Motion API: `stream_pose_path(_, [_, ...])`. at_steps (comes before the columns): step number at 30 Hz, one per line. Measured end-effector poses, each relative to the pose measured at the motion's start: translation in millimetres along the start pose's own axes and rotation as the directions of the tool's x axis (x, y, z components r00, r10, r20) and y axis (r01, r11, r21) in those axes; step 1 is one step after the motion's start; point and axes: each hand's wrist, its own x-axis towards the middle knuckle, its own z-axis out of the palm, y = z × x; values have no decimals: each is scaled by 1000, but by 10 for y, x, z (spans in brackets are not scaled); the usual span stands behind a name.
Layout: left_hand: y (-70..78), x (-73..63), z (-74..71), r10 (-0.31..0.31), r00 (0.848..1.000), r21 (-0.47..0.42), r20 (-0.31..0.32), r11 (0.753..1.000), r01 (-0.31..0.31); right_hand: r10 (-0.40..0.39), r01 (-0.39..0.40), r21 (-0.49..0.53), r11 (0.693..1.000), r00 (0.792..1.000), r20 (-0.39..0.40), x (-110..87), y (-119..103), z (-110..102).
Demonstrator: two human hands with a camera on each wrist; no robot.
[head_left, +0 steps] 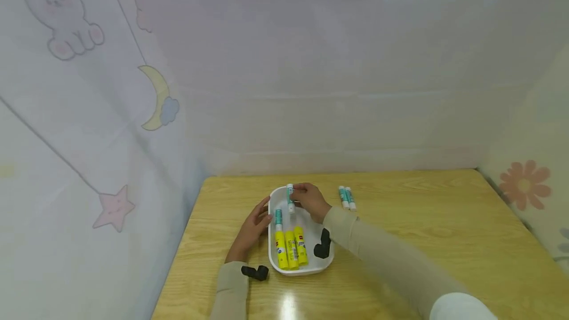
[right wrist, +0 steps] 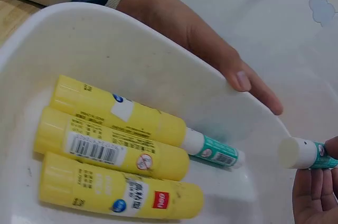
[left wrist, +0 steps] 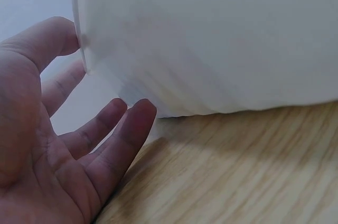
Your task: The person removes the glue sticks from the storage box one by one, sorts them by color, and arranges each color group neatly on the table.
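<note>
My right hand (head_left: 312, 201) pinches a small green-and-white glue stick (head_left: 290, 198) above the far part of a white tray (head_left: 317, 256). In the right wrist view this glue stick (right wrist: 303, 154) shows its white end at the right edge, fingers around its green part. My left hand (head_left: 253, 228) is at the tray's left side, its fingers (left wrist: 140, 121) loosely extended against the outer wall and its thumb near the rim. Inside the tray lie yellow glue sticks (right wrist: 124, 195) side by side, with another small green-and-white glue stick (right wrist: 216, 151) beyond them.
Two more small green-and-white glue sticks (head_left: 347, 198) lie together on the wooden table (head_left: 413, 216), right of the tray. A pale printed cloth (head_left: 329, 88) hangs behind the table and along its sides. Black wrist cameras (head_left: 255, 273) are strapped to both sleeves.
</note>
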Motion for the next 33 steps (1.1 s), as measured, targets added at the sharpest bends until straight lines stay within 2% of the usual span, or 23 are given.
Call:
stream_pose_path(6, [39, -23, -36, -38, 999, 27, -33, 999, 39, -73, 73, 14, 997, 997, 5, 79, -230, -221])
stream_pose_path(10, [16, -31, -32, -44, 998, 17, -37, 999, 45, -103, 102, 30, 994, 994, 25, 57, -363, -427])
stream_pose_path(17, [-14, -36, -61, -47, 998, 31, -52, 998, 49, -120, 119, 31, 992, 992, 38, 45, -404, -788])
stream_pose_path(23, [12, -39, -66, -52, 998, 26, -47, 998, 53, -75, 75, -22, 997, 997, -5, 44, -324, -1134])
stream_pose_path(30, [38, -57, -75, -65, 997, 26, -43, 997, 66, -29, 27, -73, 997, 999, -21, 111, -29, -1526])
stream_pose_path(33, [-19, -43, -72, -67, 996, 23, -51, 997, 68, -4, 1, -84, 996, 999, -39, 134, 93, -1661])
